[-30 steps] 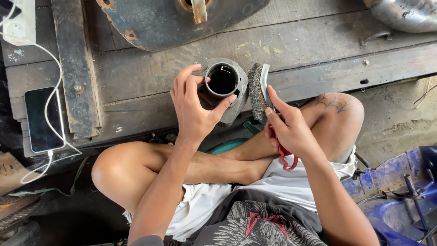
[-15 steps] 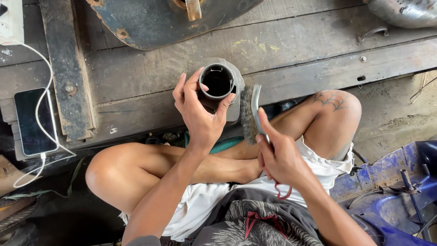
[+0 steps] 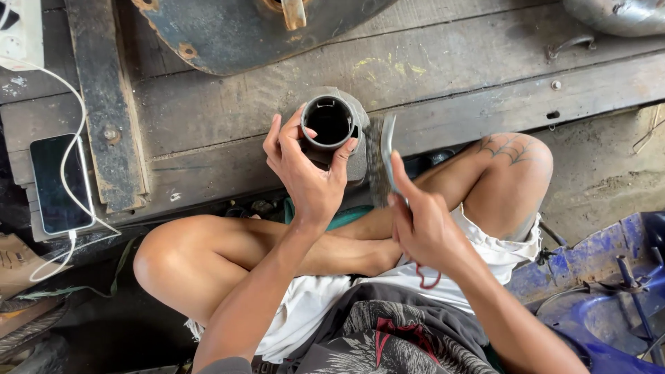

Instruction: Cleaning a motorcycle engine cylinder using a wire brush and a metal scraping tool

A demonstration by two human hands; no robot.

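Note:
My left hand point(image 3: 305, 170) grips a grey metal engine cylinder point(image 3: 332, 125) with a dark round bore, holding it upright over my crossed legs. My right hand point(image 3: 422, 225) holds a wire brush point(image 3: 379, 163) by its handle. The bristles rest against the cylinder's right side. A red loop hangs below that hand.
A weathered wooden platform point(image 3: 450, 76) lies ahead with a rusty blue metal part point(image 3: 242, 28) on it. A phone point(image 3: 59, 183) on a white charging cable lies at the left. A blue vehicle body point(image 3: 609, 277) sits at the lower right, bare concrete beside it.
The cylinder stays in my left hand, which has shifted its fingers around the rim. My right hand has drawn the brush down along the cylinder's side.

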